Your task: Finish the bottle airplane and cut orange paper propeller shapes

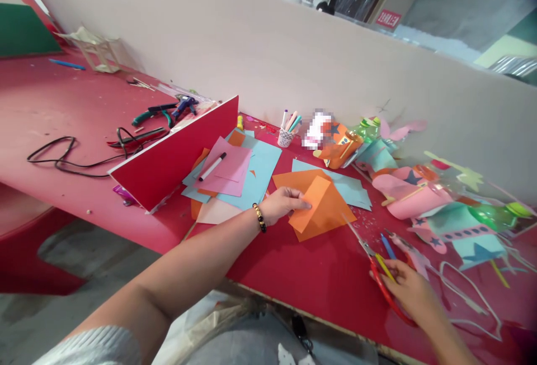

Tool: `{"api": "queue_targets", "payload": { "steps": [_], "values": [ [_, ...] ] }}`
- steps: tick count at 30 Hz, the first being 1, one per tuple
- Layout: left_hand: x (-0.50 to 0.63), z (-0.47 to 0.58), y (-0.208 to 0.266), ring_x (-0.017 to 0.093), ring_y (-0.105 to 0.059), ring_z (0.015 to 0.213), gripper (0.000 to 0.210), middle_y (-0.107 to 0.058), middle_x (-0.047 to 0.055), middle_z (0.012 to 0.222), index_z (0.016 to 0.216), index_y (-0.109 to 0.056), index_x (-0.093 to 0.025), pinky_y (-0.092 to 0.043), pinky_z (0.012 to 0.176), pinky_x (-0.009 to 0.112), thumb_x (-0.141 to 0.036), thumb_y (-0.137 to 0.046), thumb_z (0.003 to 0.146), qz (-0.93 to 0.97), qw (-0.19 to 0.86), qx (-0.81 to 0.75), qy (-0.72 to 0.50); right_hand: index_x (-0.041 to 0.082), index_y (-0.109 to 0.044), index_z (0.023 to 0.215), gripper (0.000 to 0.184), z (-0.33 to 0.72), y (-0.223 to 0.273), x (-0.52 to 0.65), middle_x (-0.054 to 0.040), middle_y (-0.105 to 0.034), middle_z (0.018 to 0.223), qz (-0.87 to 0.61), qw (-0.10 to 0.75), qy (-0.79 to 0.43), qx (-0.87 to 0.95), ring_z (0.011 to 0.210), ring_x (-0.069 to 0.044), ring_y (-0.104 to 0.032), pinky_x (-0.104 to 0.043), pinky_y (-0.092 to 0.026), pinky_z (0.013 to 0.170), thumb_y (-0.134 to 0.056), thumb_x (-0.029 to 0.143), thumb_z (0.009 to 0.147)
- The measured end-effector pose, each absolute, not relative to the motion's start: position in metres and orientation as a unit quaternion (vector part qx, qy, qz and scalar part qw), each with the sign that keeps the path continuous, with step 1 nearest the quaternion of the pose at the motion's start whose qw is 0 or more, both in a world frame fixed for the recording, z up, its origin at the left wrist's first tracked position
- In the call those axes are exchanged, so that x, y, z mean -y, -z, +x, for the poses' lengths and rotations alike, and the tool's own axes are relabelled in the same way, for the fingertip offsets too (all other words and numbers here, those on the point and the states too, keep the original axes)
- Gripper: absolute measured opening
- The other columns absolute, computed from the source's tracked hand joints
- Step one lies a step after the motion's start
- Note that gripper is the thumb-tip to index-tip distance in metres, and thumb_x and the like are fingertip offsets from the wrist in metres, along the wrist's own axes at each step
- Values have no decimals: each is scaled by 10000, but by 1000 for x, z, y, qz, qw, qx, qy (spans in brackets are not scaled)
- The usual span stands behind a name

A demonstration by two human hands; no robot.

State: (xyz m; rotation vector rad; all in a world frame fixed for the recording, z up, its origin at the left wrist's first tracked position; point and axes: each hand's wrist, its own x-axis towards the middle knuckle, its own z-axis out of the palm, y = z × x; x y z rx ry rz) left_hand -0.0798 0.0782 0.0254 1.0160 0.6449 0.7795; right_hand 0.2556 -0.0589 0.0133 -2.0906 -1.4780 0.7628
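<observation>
Between the thumb and fingers of my left hand (287, 204) is a creased piece of orange paper (315, 200). It is held just above a larger orange sheet (333, 222) on the red table. My right hand (405, 287) is closed round the handles of red and yellow scissors (381, 269). Their blades point up and left toward the orange paper, with the tips near the larger sheet's right corner. A blue pen (388, 246) and a pink glue gun (409, 250) lie just past my right hand.
Pink paper (230, 166) with a marker (212, 167) on it lies over blue sheets (266, 164) at left. A pen cup (286, 137) stands at the back. Bottle crafts (419, 192) crowd the right. A red divider (180, 155) separates pliers (155, 116) and a black cable (62, 158).
</observation>
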Motion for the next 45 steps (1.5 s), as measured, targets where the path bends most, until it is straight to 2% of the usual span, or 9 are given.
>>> {"api": "queue_targets", "payload": {
  "steps": [3, 6, 12, 15, 18, 25, 31, 39, 45],
  "values": [
    [-77, -79, -25, 52, -408, 453, 322, -485, -47, 503, 569, -544, -140, -260, 449, 209, -363, -775, 545, 472, 754, -287, -355, 220, -625, 869, 406, 249, -22, 69, -75, -702, 798, -736, 276, -401, 470, 602, -208, -641, -305, -518, 545, -737, 484, 581],
    [-77, -78, -24, 49, -386, 452, 325, -462, -53, 493, 575, -548, -141, -245, 445, 210, -373, -774, 560, 488, 745, -283, -355, 224, -634, 896, 527, 239, -26, 77, -87, -679, 817, -706, 295, -455, 456, 432, -125, -501, -265, -409, 389, -701, 627, 563],
    [-77, -78, -22, 45, -353, 457, 377, -419, -62, 485, 546, -514, -140, -249, 457, 212, -409, -776, 566, 525, 731, -272, -341, 219, -637, 897, 608, 218, -29, 80, -48, -595, 717, -635, 253, -539, 492, 432, -81, -391, -222, -337, 386, -643, 731, 568],
    [-76, -79, -23, 55, -382, 470, 375, -446, -53, 502, 562, -537, -142, -267, 466, 215, -435, -771, 562, 534, 729, -274, -330, 220, -628, 905, 629, 211, -36, 76, -32, -572, 723, -641, 219, -550, 489, 445, -70, -380, -198, -325, 383, -679, 724, 531],
    [-75, -80, -25, 57, -372, 480, 356, -439, -53, 507, 566, -549, -143, -266, 469, 217, -426, -766, 570, 550, 722, -270, -321, 213, -617, 876, 606, 204, -50, 72, -20, -553, 738, -633, 192, -559, 500, 462, -60, -389, -182, -337, 398, -655, 730, 562],
    [-72, -80, -28, 77, -413, 486, 284, -499, -23, 512, 545, -593, -146, -289, 473, 236, -370, -765, 570, 567, 730, -245, -293, 200, -601, 830, 596, 183, -76, 67, 34, -448, 568, -628, 155, -556, 523, 414, -66, -339, -191, -317, 375, -607, 749, 598],
    [-71, -81, -29, 99, -475, 490, 242, -557, 2, 518, 572, -647, -139, -319, 463, 236, -338, -781, 541, 543, 742, -269, -286, 211, -573, 787, 533, 174, -84, 67, 60, -400, 499, -638, 149, -545, 523, 376, -59, -283, -191, -274, 354, -626, 713, 616],
    [-72, -82, -28, 92, -471, 499, 239, -581, 10, 556, 627, -682, -127, -319, 471, 235, -335, -775, 553, 536, 755, -257, -276, 214, -584, 753, 537, 170, -84, 71, 43, -423, 483, -669, 187, -502, 515, 354, -73, -292, -210, -251, 322, -622, 727, 598],
    [-75, -83, -25, 69, -396, 498, 220, -519, -15, 541, 640, -677, -131, -272, 474, 233, -331, -756, 592, 546, 756, -228, -279, 218, -517, 654, 588, 161, -89, 68, 78, -318, 404, -655, 157, -504, 541, 318, -54, -193, -204, -165, 294, -522, 805, 617]
  ]
}}
